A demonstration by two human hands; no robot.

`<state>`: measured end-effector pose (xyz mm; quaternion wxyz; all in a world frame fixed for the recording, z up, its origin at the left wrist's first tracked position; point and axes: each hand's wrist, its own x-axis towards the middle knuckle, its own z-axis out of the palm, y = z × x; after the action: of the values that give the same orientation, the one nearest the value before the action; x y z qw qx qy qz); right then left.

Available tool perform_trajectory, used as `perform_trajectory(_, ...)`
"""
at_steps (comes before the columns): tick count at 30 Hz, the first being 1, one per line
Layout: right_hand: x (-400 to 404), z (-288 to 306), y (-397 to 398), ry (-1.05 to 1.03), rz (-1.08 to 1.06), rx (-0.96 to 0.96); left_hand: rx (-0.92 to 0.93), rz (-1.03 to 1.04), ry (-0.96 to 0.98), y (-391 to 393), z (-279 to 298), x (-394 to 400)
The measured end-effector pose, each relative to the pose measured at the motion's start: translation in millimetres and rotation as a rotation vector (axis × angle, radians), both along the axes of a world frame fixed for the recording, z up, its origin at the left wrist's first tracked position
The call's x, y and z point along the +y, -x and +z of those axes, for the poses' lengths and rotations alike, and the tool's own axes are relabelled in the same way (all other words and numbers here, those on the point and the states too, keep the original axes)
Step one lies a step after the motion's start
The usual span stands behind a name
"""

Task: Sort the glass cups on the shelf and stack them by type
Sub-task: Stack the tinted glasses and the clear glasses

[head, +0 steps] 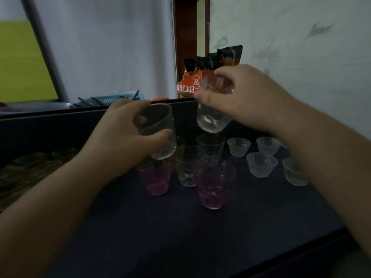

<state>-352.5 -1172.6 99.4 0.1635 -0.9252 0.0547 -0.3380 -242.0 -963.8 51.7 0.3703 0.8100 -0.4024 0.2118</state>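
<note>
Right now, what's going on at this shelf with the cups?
A person is sorting glass cups on a dark shelf. The left hand grips a clear tumbler above a pink glass. The right hand holds a second clear tumbler, tilted, above another clear glass. A second pink glass and several small ribbed cups stand unstacked on the shelf.

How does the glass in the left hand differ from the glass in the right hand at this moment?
The left hand grips its glass nearly upright, low over a pink cup. The right hand holds its glass higher, tilted, above a clear cup. The left-hand glass looks straight-sided; the right-hand glass narrows toward its base. Both are clear, empty and lifted off the shelf.
</note>
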Motion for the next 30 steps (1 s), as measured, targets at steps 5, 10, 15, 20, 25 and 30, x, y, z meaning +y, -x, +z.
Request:
perform_trajectory(5, -55.7, -2.3, -49.3, 0.006, -0.069, 0.085, 0.188, -0.045, 0.027, -10.4, 2.4, -59.7)
perform_trajectory(10, -77.0, -24.9, -87.0, -0.011, -0.006, 0.266, 0.221, -0.045, -0.184, -23.2, -13.5, -83.8)
perform_trajectory(15, -84.3, -55.3, -102.4, 0.000, 0.016, 0.335, 0.257, -0.026, -0.337, -26.8, -26.1, -84.8)
perform_trajectory(20, -82.9, -74.9, -104.2, -0.008, 0.030, 0.427, 0.281, -0.050, -0.428, -25.4, -36.0, -82.5)
perform_trajectory(25, -80.7, -82.9, -104.9, 0.049, -0.014, 0.483, 0.302, -0.057, -0.479, -26.4, -38.1, -82.3)
perform_trajectory(30, -83.2, -80.5, -98.4, 0.059, 0.008, 0.523, 0.356, -0.068, -0.542, -26.2, -35.8, -81.3)
